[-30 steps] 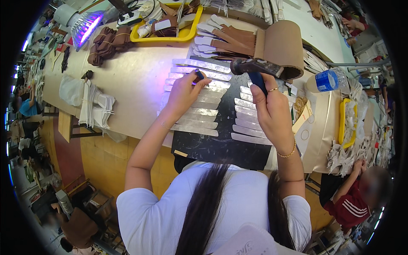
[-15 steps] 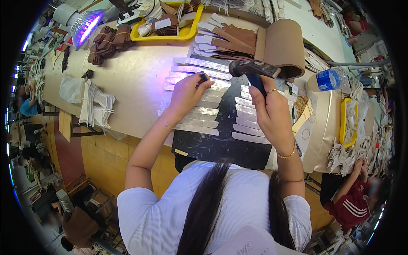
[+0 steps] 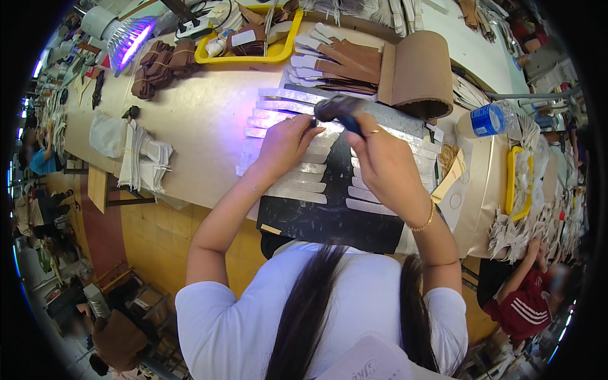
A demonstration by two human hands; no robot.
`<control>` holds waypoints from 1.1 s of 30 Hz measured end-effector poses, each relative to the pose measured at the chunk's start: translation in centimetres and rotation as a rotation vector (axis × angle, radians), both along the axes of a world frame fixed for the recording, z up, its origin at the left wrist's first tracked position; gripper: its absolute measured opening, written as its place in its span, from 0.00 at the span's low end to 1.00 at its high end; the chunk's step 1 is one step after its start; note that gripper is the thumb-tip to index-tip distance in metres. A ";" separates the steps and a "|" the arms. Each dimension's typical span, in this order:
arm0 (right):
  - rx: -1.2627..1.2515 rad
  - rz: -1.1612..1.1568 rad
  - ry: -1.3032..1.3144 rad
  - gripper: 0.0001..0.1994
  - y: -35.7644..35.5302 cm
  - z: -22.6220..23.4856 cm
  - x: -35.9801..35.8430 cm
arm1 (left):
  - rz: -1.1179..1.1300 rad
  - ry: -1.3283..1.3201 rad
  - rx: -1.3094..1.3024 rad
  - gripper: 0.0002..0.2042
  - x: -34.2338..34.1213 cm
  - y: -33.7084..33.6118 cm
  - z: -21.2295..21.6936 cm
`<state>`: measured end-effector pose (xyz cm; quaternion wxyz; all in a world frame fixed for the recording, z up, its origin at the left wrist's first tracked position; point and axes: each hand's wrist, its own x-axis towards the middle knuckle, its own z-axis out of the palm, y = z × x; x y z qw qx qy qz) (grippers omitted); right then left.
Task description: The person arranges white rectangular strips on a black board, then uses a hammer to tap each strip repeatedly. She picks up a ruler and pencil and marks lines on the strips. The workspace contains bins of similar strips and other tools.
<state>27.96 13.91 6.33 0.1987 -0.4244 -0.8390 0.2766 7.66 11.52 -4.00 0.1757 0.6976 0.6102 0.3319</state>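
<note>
My right hand (image 3: 391, 163) grips a hammer (image 3: 337, 109) by its dark handle, and the metal head is slightly blurred. Directly below the head, my left hand (image 3: 283, 144) pinches a short dark punch-like tool (image 3: 313, 122). Its tip is hidden by the fingers and the hammer. Under my left hand lies a column of pale, silvery strips (image 3: 294, 194), lined up one above another. A second column of similar strips (image 3: 372, 204) is partly covered by my right hand. Both columns rest on a black mat (image 3: 316, 223).
Purple light comes from a lamp (image 3: 130, 44). Behind the strips stand a curved cardboard piece (image 3: 421, 69), brown and white strips (image 3: 345, 57), and a yellow tray (image 3: 247, 59). A plastic jar (image 3: 484, 120) is at right, tied white bundles (image 3: 145, 155) at left. Another person (image 3: 525, 307) sits at right.
My right hand has swung the hammer left and down, bringing its head close over the tool in my left hand. My left hand has stayed nearly in place.
</note>
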 end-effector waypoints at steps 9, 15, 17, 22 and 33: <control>-0.027 -0.105 0.207 0.11 -0.5 0.4 0.8 | 0.103 -0.339 -0.172 0.10 -1.0 0.5 -1.5; -0.015 -0.101 0.187 0.11 -0.8 0.5 1.0 | 0.109 -0.286 -0.055 0.13 -1.1 -0.9 0.6; -0.025 -0.099 0.193 0.10 -1.0 0.4 0.9 | 0.110 -0.241 -0.173 0.10 -1.5 -1.2 0.4; -0.053 -0.080 0.206 0.13 -1.1 0.0 0.9 | 0.119 -0.252 -0.216 0.10 -1.3 -1.5 -0.1; -0.001 -0.072 0.186 0.12 -1.2 0.3 0.8 | 0.053 -0.098 -0.080 0.11 -1.0 -1.6 -0.4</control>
